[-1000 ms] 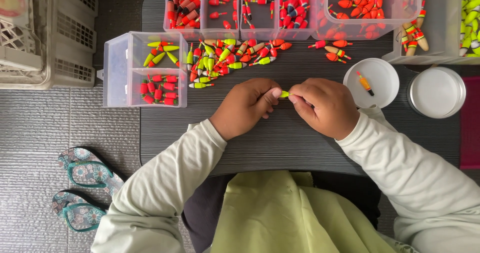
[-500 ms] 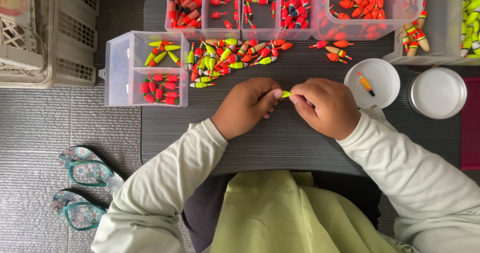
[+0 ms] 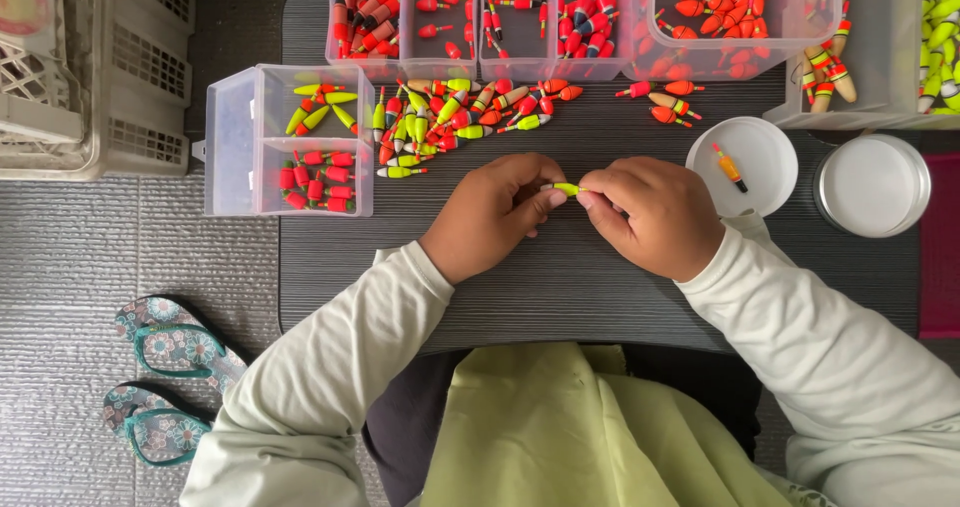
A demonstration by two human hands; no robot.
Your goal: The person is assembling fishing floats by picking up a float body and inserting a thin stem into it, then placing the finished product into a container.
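- The left hand [image 3: 490, 217] and right hand [image 3: 650, 217] are pinching a small yellow-green float [image 3: 565, 189] between their fingertips, one at each end.
- The float is lying level above the dark table [image 3: 560, 287], its long axis running left to right.
- A loose pile of floats [image 3: 450, 122] is sitting just beyond.

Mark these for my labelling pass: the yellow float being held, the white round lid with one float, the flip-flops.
yellow float [image 3: 565, 189], head view, exposed middle.
white round lid [image 3: 760, 182], head view, bare inside.
flip-flops [image 3: 170, 352], head view, upper sandal's strap.

Yellow float [image 3: 566, 189] mostly hidden between both hands' fingertips [image 3: 585, 193].
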